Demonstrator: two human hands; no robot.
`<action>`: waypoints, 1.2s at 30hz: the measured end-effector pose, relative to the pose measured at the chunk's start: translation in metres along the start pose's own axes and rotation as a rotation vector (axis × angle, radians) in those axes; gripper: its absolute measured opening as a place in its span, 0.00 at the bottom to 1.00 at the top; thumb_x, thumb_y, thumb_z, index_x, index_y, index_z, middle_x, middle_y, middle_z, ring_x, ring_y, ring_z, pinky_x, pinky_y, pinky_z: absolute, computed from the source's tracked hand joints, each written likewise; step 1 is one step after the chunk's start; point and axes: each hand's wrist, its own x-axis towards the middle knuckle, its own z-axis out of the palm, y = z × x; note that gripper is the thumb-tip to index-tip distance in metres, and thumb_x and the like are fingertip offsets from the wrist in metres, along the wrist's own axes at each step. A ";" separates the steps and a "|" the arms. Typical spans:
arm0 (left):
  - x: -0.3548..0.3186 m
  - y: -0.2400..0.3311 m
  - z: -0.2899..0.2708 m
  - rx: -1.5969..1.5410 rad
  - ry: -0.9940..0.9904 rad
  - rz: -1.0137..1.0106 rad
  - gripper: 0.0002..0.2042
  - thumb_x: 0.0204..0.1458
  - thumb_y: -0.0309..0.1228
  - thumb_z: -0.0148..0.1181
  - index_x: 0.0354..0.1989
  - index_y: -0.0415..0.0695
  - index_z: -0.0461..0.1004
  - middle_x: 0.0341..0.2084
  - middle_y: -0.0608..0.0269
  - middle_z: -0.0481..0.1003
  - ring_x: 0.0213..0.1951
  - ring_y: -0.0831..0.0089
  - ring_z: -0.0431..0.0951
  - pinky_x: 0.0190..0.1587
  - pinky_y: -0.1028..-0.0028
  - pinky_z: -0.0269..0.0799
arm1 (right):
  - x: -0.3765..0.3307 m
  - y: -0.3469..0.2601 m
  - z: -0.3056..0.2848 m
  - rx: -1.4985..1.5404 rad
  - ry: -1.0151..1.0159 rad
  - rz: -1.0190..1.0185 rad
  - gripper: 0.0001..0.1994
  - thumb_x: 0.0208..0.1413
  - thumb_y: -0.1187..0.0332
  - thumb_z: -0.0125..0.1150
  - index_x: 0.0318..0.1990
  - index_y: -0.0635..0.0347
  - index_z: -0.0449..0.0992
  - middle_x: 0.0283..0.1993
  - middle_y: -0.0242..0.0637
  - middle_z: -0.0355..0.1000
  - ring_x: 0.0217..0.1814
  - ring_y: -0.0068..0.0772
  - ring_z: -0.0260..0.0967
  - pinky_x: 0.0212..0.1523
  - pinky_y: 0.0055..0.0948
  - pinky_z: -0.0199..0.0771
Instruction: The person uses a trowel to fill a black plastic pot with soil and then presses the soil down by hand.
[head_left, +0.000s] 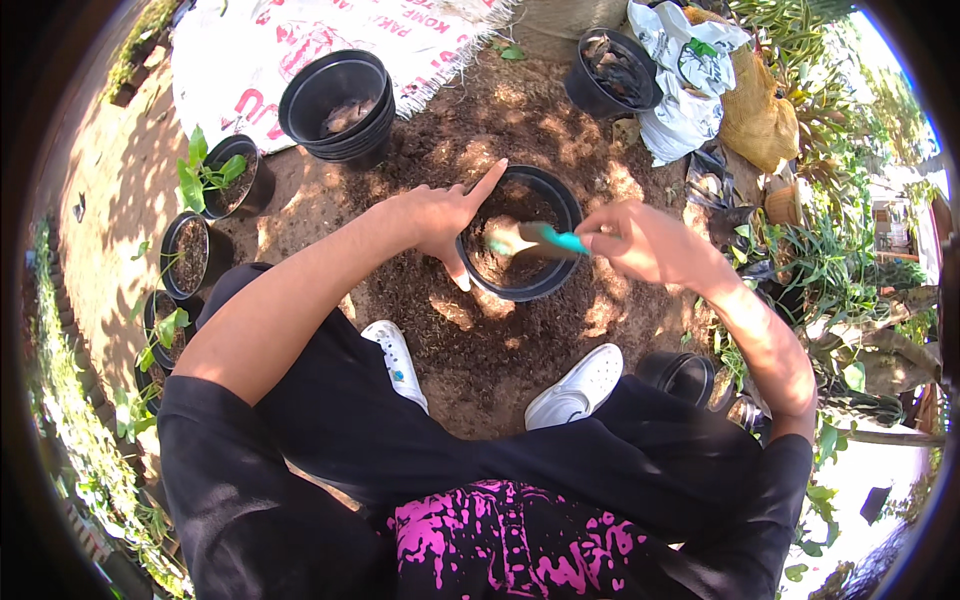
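Note:
A round black plant pot [519,292] stands on the soil between my feet, with dark soil in its bottom. My left hand [440,222] cups the pot's left side, thumb and forefinger spread wide along the rim. In my right hand [645,243], closed over the pot's right edge, is the teal handle of a small hand trowel [566,240]. The trowel reaches into the pot, its blade smeared by motion and bright with sun. How much soil lies on the blade I cannot tell.
A stack of black pots [340,110] stands far left by a white printed sack [250,60]. Potted seedlings [232,180] line the left. Far right are a black pot of dry leaves [612,75], a white plastic bag [685,85] and a tan sack [757,120]. Another black pot [680,378] lies near right.

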 end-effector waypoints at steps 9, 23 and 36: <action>0.004 0.000 -0.002 -0.017 -0.066 -0.034 0.76 0.34 0.44 0.84 0.77 0.48 0.17 0.58 0.37 0.72 0.57 0.48 0.77 0.59 0.53 0.73 | 0.009 0.014 -0.002 0.059 0.048 0.082 0.18 0.65 0.57 0.58 0.52 0.63 0.80 0.26 0.37 0.75 0.29 0.26 0.75 0.32 0.30 0.72; 0.002 0.014 -0.015 0.012 -0.129 -0.085 0.76 0.38 0.46 0.83 0.75 0.50 0.13 0.61 0.29 0.68 0.60 0.44 0.75 0.62 0.52 0.71 | 0.013 0.033 0.000 0.172 -0.070 0.101 0.13 0.67 0.64 0.57 0.47 0.64 0.82 0.26 0.34 0.75 0.28 0.23 0.71 0.32 0.30 0.71; 0.035 0.038 -0.026 0.344 -0.474 -0.308 0.83 0.35 0.59 0.81 0.68 0.49 0.00 0.59 0.53 0.76 0.57 0.48 0.77 0.62 0.42 0.65 | 0.004 -0.006 -0.028 0.286 -0.280 0.351 0.16 0.67 0.65 0.57 0.58 0.59 0.80 0.30 0.30 0.79 0.26 0.19 0.70 0.30 0.25 0.71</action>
